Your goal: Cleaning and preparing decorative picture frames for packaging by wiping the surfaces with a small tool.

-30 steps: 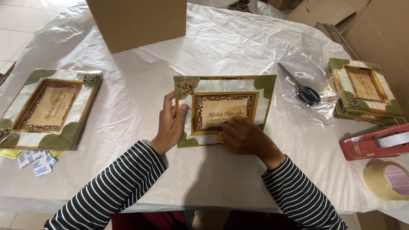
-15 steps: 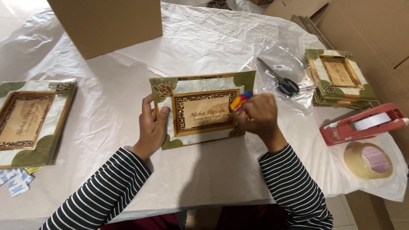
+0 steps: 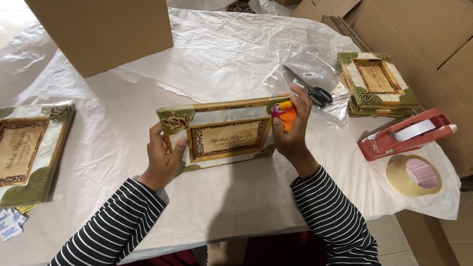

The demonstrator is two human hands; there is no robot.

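A wooden picture frame with green leaf corners and a tan centre panel is tilted up off the white paper-covered table. My left hand grips its left edge, thumb on the front. My right hand is at the frame's right end and holds a small orange and pink cloth pressed against the upper right corner.
Black-handled scissors lie on a clear plastic bag. A stack of similar frames sits at the right, another frame at the left. A red tape dispenser, a tape roll, a cardboard box and small white packets are around.
The frame has been lifted from flat on the table to tilted up. My right hand moved from the frame's lower edge to its upper right corner with the cloth.
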